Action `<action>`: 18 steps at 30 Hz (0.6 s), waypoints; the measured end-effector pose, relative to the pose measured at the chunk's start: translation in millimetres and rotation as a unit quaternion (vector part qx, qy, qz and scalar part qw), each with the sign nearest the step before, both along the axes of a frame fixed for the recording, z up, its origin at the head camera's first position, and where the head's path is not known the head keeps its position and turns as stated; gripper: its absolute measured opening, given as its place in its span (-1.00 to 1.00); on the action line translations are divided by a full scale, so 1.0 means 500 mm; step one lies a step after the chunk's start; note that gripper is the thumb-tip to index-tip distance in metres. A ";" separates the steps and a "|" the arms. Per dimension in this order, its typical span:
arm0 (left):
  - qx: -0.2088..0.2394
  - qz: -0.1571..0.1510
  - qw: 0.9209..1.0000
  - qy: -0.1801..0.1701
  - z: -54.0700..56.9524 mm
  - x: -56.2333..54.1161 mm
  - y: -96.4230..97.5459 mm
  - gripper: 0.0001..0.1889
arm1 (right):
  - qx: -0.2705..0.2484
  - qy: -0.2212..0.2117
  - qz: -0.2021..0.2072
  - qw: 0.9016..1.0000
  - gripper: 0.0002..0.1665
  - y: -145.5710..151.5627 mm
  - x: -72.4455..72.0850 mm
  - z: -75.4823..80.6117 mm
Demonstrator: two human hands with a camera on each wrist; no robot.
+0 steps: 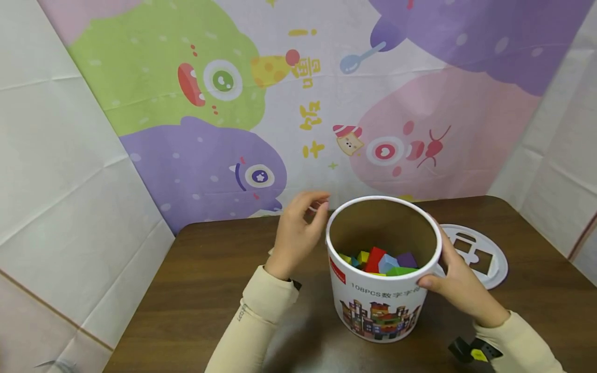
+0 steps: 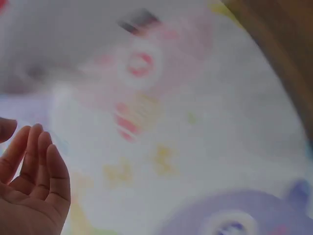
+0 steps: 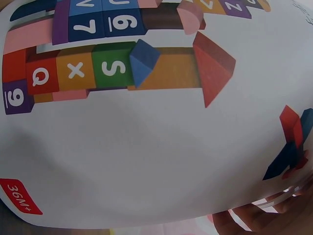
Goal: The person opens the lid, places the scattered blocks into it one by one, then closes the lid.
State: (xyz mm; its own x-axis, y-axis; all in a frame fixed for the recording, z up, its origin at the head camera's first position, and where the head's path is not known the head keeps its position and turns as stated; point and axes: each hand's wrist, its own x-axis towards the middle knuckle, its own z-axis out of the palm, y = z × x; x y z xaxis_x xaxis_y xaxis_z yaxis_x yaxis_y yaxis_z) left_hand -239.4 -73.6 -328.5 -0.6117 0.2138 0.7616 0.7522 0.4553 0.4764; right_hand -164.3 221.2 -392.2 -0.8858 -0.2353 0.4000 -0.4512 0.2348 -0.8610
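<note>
A white round bucket with a printed picture of blocks stands on the table, its top uncovered. Inside lie coloured blocks in red, green, yellow, blue and purple. My right hand grips the bucket's right side just under the rim, thumb at the front and fingers round the far side. In the right wrist view, the printed wall fills most of the picture. My left hand is raised just left of the rim, fingers loosely bent and holding nothing. The left wrist view shows its palm and thumb apart from the fingers.
Behind the bucket on the right lies a white lid with shaped cut-outs. The brown wooden table reaches back to a cartoon-printed cloth. White panels stand along both sides.
</note>
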 end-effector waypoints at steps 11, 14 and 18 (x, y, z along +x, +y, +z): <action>-0.087 0.190 0.955 -0.209 -0.134 -0.075 -0.149 -0.61 | -0.006 0.002 0.007 1.000 0.19 0.001 -0.003 -0.004; -0.130 0.204 0.933 -0.267 -0.158 -0.089 -0.168 -0.50 | -0.005 0.002 0.005 1.000 0.19 0.001 -0.003 -0.003; -0.192 0.205 0.902 -0.327 -0.191 -0.104 -0.184 -0.41 | -0.007 -0.002 0.003 1.000 0.18 -0.002 0.000 0.001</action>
